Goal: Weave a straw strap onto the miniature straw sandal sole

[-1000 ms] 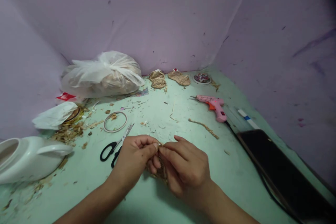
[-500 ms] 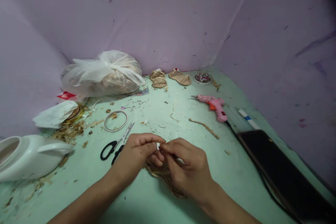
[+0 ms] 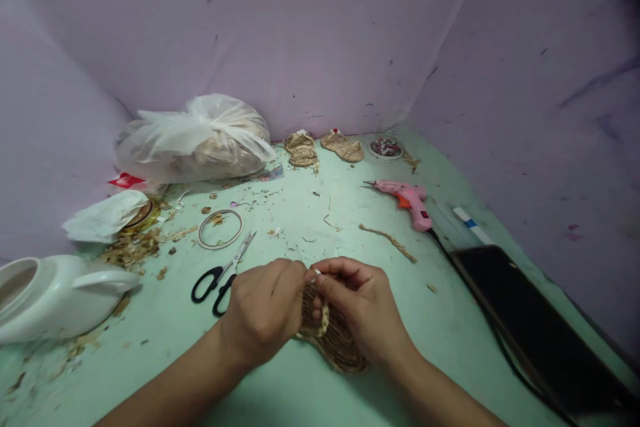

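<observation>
A brown woven slipper (image 3: 337, 340) with a pale braided strap (image 3: 324, 321) is tilted between my hands, low in the middle of the view. My left hand (image 3: 267, 307) is closed at its toe end, back of the hand toward me, and hides much of that end. With thumb and index finger, my right hand (image 3: 357, 300) pinches a small white piece (image 3: 317, 273) at the top of the slipper. The fingertips of both hands nearly meet there. Black-handled scissors (image 3: 225, 277) lie slightly open just left of my left hand.
Behind are a pink glue gun (image 3: 407, 200), a twisted cord (image 3: 387, 242), a tape ring (image 3: 220, 229), two small woven slippers (image 3: 343, 145), a bead dish (image 3: 386, 148) and a plastic bag (image 3: 210, 140). A white jug (image 3: 65, 300) lies left; a dark phone-like slab (image 3: 530, 327) lies right.
My left hand has rolled over, so its back now faces up. More of the slipper and its braided strap shows. My right hand's fingers have shifted around the white piece.
</observation>
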### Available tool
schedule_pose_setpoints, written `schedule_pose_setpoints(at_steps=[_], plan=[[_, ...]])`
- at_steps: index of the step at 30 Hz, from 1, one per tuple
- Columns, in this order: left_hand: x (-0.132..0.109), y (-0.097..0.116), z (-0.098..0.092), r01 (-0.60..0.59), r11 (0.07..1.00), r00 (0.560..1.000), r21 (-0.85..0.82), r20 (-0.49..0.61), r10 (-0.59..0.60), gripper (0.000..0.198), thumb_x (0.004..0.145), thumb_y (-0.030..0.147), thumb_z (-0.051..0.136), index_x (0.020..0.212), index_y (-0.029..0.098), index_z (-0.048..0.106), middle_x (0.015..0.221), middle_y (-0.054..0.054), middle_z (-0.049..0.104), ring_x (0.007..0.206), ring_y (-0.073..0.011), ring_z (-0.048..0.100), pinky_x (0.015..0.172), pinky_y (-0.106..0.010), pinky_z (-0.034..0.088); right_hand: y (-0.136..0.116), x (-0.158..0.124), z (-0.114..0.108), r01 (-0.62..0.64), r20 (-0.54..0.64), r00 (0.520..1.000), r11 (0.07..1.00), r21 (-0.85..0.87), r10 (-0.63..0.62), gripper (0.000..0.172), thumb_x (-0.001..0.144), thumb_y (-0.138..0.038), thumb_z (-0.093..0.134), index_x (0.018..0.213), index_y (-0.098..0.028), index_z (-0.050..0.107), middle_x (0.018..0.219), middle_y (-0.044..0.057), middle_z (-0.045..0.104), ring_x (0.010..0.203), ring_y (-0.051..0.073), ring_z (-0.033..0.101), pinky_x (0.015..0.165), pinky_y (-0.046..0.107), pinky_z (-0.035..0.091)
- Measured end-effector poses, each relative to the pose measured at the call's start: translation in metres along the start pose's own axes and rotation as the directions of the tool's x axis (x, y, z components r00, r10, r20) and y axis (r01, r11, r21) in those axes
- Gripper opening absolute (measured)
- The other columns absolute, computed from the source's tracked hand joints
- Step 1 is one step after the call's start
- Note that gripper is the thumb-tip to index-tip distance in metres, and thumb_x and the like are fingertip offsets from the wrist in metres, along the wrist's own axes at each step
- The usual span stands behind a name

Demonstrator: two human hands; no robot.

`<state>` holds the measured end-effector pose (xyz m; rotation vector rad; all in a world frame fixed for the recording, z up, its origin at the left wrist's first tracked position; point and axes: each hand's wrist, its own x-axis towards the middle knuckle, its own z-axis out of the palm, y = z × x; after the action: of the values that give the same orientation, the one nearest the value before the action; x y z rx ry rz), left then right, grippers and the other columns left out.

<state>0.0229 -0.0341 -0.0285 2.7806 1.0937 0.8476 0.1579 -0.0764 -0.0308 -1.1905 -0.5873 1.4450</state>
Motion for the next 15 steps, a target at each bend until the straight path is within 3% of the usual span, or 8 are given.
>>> schedule_pose_setpoints(at_steps=[3,6,9,12,15], plan=[[-0.001,-0.003,0.002,-0.157,0.987,0.987,0.037,0.04,0.156,0.02,0.08,0.01,0.042,0.08,0.013,0.062,0.061,-0.005,0.061,0.054,-0.0138,0.055,0.052,-0.023,0.04,-0.001,0.003,-0.002,-0.044,-0.027,0.998,0.987,0.157,0.049,0.017,0.057,-0.024,0.073,0.068,-0.015,0.063,0.042,-0.003,0.057,0.037,0.01,0.051,0.041,0.023,0.041],[0.003,-0.003,-0.001,-0.13,0.991,0.991,-0.039,0.022,0.131,0.025,0.079,0.009,0.041,0.094,0.013,0.06,0.077,-0.008,0.065,0.066,-0.0153,0.06,0.058,-0.023,0.044,-0.004,0.005,-0.006,-0.037,-0.064,0.997,0.971,0.238,0.054,0.022,0.054,-0.022,0.076,0.07,-0.014,0.064,0.044,-0.003,0.059,0.038,0.009,0.052,0.042,0.021,0.042],[0.008,0.002,-0.01,0.073,0.977,0.996,-0.202,-0.028,-0.081,0.021,0.079,0.009,0.044,0.09,0.014,0.06,0.082,-0.007,0.065,0.073,-0.0145,0.059,0.065,-0.023,0.044,-0.005,0.005,-0.006,-0.079,-0.026,0.996,0.974,0.213,0.086,0.027,0.053,-0.024,0.078,0.073,-0.013,0.064,0.044,-0.001,0.059,0.037,0.009,0.052,0.042,0.021,0.041],[0.014,0.007,-0.019,0.315,0.892,0.949,-0.325,0.115,-0.294,0.013,0.077,0.017,0.049,0.076,0.016,0.062,0.071,-0.003,0.063,0.06,-0.0117,0.054,0.056,-0.021,0.041,-0.003,0.003,-0.003,-0.102,0.004,0.995,0.977,0.187,0.103,0.029,0.054,-0.026,0.078,0.075,-0.013,0.062,0.044,-0.001,0.06,0.036,0.009,0.051,0.04,0.021,0.041],[0.02,0.011,-0.024,0.504,0.756,0.862,-0.418,0.3,-0.409,0.015,0.074,0.021,0.052,0.066,0.016,0.063,0.064,-0.001,0.062,0.055,-0.011,0.052,0.052,-0.02,0.039,-0.002,0.003,0.0,-0.104,-0.004,0.994,0.98,0.173,0.106,0.03,0.054,-0.026,0.077,0.075,-0.013,0.06,0.044,-0.002,0.06,0.036,0.009,0.05,0.04,0.021,0.04]])
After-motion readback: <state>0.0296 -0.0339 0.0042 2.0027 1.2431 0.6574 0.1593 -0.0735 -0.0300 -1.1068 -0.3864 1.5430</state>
